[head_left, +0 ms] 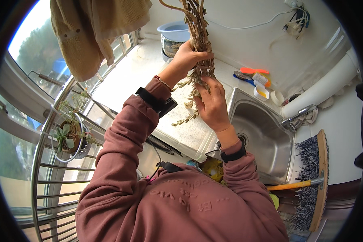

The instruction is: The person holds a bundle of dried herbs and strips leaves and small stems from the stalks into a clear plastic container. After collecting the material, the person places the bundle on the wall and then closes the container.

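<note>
A bundle of dried plant stems (pixel 198 30) with withered leaves hangs over the white counter, its leafy tips pointing down. My left hand (pixel 187 59) is closed around the bundle, thumb across the front. Just below it, my right hand (pixel 214 104) has its fingers curled on the lower leafy stems; part of its grip is hidden by the leaves. Some thin dry sprigs (pixel 187 119) stick out to the left of my right hand, above the counter.
A steel sink (pixel 266 141) with a tap (pixel 298 117) lies to the right. Brushes (pixel 256 76) and small cups sit behind it. A broom (pixel 316 181) stands at the right. A blue basin (pixel 174 30) rests on a pot. Left are a potted succulent (pixel 66 137) and hanging towel (pixel 78 36).
</note>
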`<state>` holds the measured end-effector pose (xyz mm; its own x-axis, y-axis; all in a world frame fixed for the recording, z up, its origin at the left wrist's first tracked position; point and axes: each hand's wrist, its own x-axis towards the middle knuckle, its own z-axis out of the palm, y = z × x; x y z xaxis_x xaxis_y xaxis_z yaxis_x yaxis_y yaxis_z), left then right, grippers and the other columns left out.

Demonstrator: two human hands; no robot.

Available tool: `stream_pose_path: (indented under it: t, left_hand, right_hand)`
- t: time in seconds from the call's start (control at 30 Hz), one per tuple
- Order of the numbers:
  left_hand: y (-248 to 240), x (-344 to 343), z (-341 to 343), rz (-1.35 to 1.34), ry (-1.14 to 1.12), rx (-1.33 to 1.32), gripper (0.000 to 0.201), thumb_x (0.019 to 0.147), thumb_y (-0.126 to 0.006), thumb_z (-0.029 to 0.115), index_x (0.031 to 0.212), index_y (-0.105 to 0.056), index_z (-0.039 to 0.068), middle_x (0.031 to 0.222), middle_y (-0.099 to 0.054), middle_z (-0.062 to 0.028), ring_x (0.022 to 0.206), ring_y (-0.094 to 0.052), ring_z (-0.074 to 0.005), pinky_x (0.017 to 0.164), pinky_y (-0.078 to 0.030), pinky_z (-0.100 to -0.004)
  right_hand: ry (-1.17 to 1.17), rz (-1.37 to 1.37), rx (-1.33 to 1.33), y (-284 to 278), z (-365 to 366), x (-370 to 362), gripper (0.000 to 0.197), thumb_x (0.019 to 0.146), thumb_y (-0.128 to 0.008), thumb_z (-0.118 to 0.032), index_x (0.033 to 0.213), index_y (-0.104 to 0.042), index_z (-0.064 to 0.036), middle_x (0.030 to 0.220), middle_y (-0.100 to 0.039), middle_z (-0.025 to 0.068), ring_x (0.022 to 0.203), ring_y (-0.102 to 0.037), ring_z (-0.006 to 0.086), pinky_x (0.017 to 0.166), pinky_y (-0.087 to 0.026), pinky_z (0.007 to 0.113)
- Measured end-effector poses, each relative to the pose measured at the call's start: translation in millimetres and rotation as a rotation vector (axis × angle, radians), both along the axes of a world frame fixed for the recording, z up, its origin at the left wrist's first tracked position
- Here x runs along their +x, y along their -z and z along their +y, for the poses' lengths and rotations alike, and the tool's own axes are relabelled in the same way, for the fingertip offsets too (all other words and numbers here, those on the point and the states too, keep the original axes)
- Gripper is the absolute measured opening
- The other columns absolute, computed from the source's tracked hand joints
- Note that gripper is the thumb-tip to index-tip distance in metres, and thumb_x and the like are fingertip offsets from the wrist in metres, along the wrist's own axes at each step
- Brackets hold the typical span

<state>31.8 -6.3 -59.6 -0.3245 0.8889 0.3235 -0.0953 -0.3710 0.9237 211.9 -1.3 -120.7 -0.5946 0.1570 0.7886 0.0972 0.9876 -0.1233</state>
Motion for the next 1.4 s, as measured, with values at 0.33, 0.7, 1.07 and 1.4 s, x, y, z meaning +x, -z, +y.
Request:
stream_pose_path:
  t: [0.33,0.7,1.07,1.4]
  left_hand:
    - [4.5,-7.2,4.5,-0.038,0.028,-0.02,0.031,0.083,-0.074,0.006,0.11,-0.059,0.003,0.097,-0.066,-0.0032,0.089,-0.066,-0.0149,0.082,-0.055,-0.0323]
    - [6.2,-10.3,11.6,0.024,0.014,0.013,0.033,0.083,-0.073,0.005,0.111,-0.056,0.004,0.097,-0.065,-0.0024,0.09,-0.065,-0.0135,0.081,-0.054,-0.0314]
    - [13.2,-8.3,11.1,0.06,0.069,0.044,0.039,0.081,-0.077,0.009,0.114,-0.056,0.004,0.101,-0.065,-0.0023,0.092,-0.065,-0.0148,0.084,-0.052,-0.0311]
    - [4.9,-5.2,1.3,0.0,0.107,-0.012,0.039,0.083,-0.076,0.011,0.117,-0.059,0.002,0.107,-0.067,-0.0056,0.098,-0.064,-0.0141,0.092,-0.051,-0.0315]
  right_hand:
    - [0.018,-0.025,0.008,10.5,7.3,6.1,0.033,0.078,-0.069,-0.005,0.111,-0.067,-0.004,0.122,-0.057,0.0136,0.113,-0.053,0.0332,0.098,-0.043,0.043]
    - [0.053,0.048,-0.003,11.9,10.7,10.5,0.028,0.078,-0.069,-0.004,0.107,-0.068,-0.0048,0.121,-0.059,0.0123,0.116,-0.053,0.0328,0.101,-0.041,0.043]
    - [0.129,0.059,-0.097,23.2,22.3,11.6,0.051,0.083,-0.072,-0.018,0.129,-0.055,-0.0018,0.138,-0.045,0.0197,0.128,-0.044,0.0362,0.107,-0.036,0.046]
    - [0.144,0.098,-0.542,26.6,37.5,4.5,0.071,0.078,-0.073,-0.004,0.14,-0.04,0.003,0.118,-0.063,0.0187,0.109,-0.062,0.0301,0.093,-0.049,0.039]
